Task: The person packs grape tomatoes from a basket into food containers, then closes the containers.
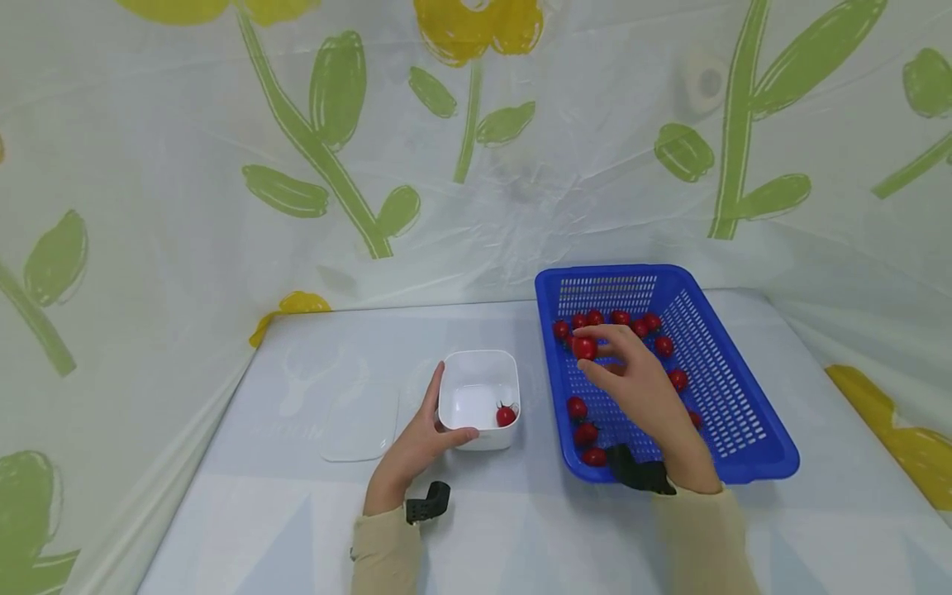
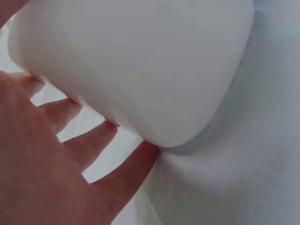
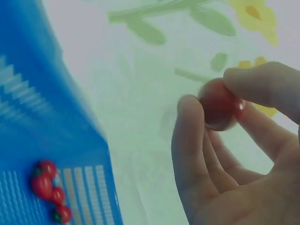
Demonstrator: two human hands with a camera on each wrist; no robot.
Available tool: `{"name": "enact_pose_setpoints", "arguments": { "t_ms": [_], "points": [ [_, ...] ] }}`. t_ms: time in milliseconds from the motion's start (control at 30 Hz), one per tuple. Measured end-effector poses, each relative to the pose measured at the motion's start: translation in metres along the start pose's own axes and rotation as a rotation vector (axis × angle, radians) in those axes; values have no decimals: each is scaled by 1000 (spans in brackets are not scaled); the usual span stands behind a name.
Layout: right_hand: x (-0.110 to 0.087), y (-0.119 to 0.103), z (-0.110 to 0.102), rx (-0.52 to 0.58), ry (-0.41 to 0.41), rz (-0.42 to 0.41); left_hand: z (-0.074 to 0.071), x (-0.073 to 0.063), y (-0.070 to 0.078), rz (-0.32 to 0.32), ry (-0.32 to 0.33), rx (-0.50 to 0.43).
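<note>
In the head view my right hand (image 1: 632, 380) is raised over the blue basket (image 1: 732, 397), pinching a cherry tomato (image 1: 584, 348) between thumb and fingertips. The right wrist view shows that same red tomato (image 3: 218, 104) off the basket's surface. My left hand (image 1: 420, 442) holds a white square container (image 1: 479, 442) at its left side, thumb along the near wall. Up close, its fingertips (image 2: 152, 149) press on the container's smooth wall (image 2: 140, 61). One cherry tomato (image 1: 506, 415) with a green stem lies inside, in the near right corner.
Several more cherry tomatoes (image 1: 585, 433) are spread about in the basket, mostly along its left and far sides. A pale flat lid (image 1: 360, 426) lies on the white tabletop (image 1: 297, 512) left of the container. A flower-printed curtain (image 1: 521, 207) hangs behind the table.
</note>
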State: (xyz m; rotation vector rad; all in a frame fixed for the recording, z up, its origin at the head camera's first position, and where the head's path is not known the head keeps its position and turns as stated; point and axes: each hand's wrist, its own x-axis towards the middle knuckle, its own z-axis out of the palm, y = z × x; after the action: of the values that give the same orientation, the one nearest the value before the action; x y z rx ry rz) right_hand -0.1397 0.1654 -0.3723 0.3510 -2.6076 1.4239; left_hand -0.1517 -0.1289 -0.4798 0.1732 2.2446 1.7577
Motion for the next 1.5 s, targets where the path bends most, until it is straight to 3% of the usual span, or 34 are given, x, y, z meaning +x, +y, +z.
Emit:
{"name": "enact_pose_setpoints", "arguments": {
  "t_ms": [267, 467, 700, 967, 1300, 1500],
  "points": [
    [-10, -9, 20, 124, 72, 15, 1, 0, 2, 12, 9, -3],
    [-13, -14, 30, 269, 64, 78, -1, -6, 13, -5, -28, -12],
    [-10, -15, 31, 308, 73, 84, -1, -9, 33, 5, -78, -5],
    [-10, -11, 39, 373, 47, 150, -5, -16, 37, -45, -97, 24],
    [-5, -21, 56, 272, 6, 86, 0, -10, 44, -6, -91, -10],
    [-8, -18, 80, 225, -21, 99, -2, -17, 40, -63, -47, 33]
  ]
}}
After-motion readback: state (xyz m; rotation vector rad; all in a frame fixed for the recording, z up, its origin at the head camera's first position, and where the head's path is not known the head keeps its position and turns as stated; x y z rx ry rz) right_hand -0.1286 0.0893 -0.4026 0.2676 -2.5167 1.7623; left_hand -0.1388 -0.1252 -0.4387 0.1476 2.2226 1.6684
